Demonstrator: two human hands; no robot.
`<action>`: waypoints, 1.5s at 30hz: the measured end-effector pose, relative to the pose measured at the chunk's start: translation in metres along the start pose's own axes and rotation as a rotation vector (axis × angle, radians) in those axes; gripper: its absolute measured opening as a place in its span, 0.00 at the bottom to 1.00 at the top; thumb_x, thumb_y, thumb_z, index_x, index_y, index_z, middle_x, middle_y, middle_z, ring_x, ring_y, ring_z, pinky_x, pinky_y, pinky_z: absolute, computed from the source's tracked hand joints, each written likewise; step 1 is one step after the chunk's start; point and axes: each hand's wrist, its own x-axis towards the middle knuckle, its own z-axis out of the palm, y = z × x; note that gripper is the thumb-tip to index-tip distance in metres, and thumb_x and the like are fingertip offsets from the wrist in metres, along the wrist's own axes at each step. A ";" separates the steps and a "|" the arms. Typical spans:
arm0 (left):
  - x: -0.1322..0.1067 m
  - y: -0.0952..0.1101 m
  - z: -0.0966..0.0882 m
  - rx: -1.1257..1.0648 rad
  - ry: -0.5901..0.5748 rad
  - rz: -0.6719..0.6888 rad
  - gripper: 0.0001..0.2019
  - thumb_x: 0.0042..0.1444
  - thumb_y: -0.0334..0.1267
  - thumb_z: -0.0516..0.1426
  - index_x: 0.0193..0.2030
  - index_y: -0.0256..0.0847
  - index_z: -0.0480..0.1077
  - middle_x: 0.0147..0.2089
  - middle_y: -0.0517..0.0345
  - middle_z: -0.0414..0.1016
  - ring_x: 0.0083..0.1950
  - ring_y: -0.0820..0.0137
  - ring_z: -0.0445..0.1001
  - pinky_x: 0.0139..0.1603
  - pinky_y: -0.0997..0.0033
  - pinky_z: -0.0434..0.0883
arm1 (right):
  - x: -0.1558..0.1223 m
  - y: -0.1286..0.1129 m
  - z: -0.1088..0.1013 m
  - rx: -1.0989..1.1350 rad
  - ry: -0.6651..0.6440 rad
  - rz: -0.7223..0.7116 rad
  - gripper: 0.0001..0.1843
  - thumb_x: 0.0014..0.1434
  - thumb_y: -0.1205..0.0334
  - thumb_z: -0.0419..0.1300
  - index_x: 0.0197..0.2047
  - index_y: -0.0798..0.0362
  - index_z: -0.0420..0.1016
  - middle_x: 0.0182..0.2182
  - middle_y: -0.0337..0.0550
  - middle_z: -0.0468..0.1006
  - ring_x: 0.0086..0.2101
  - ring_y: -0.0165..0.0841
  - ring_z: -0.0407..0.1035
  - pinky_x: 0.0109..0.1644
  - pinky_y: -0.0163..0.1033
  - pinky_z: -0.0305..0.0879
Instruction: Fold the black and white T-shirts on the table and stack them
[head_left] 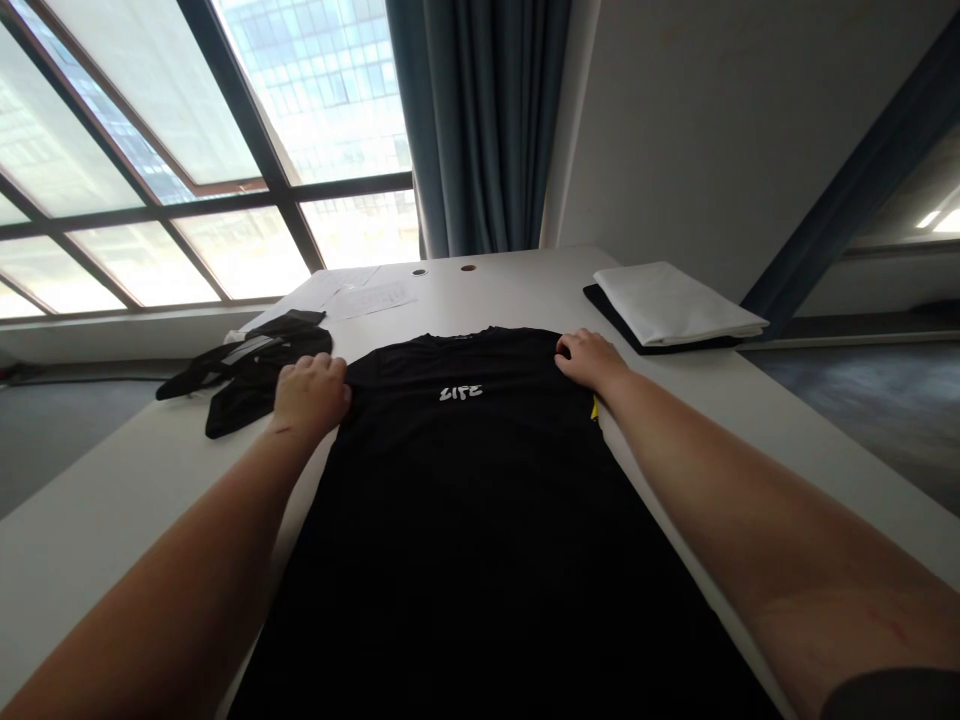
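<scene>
Along the white table (465, 285), a black T-shirt (465, 480) lies flat, collar away. The left hand (309, 395) and right hand (591, 360) rest well apart at its shoulders, possibly pinching the dark cloth. A folded white cloth (671, 305) sits beyond.

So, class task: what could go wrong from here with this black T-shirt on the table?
The T-shirt may slide off the white table, since its right side lies near the edge by the right hand. The black garment beside the left hand could get mixed with it, being the same colour.
</scene>
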 end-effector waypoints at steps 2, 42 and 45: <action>-0.001 0.015 0.009 -0.059 -0.017 0.131 0.23 0.68 0.43 0.49 0.63 0.40 0.73 0.65 0.40 0.75 0.66 0.47 0.71 0.66 0.47 0.66 | 0.001 0.001 0.001 0.011 -0.006 -0.004 0.18 0.67 0.55 0.56 0.55 0.50 0.79 0.54 0.56 0.75 0.54 0.50 0.69 0.59 0.52 0.67; 0.019 -0.031 0.047 -0.243 -0.132 -0.360 0.31 0.66 0.56 0.51 0.67 0.39 0.72 0.65 0.32 0.73 0.64 0.37 0.72 0.62 0.40 0.70 | -0.007 0.033 -0.017 0.030 0.026 0.293 0.20 0.66 0.55 0.59 0.57 0.53 0.76 0.48 0.56 0.81 0.48 0.48 0.75 0.51 0.47 0.69; 0.019 -0.031 0.046 -0.359 -0.161 -0.394 0.29 0.66 0.53 0.53 0.67 0.40 0.68 0.59 0.37 0.79 0.61 0.42 0.76 0.60 0.47 0.72 | -0.002 0.032 -0.017 0.067 0.008 0.313 0.22 0.65 0.57 0.59 0.61 0.53 0.74 0.52 0.58 0.79 0.50 0.49 0.75 0.53 0.47 0.69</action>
